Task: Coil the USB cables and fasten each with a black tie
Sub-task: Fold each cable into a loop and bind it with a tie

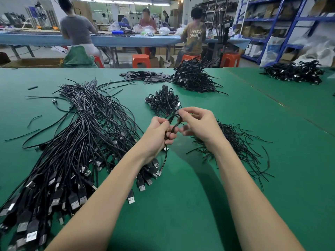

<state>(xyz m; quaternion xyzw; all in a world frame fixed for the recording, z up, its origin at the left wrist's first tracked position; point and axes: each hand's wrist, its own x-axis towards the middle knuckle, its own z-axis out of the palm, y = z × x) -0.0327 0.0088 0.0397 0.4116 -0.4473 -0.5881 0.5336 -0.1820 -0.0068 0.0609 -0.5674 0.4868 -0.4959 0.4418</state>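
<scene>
Above the green worktop (208,205), the left hand (157,132) grips a looped USB cable (173,124), fingers curled round it. At its 2 o'clock, the right hand (198,124) pinches the loop's top.

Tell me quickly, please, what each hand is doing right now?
Left hand: closed, holding the looped USB cable.
Right hand: closed, pinching the same cable near its top.

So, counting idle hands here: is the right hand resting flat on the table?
No, the right hand is raised, pinching the cable that the left hand also grips.
</scene>
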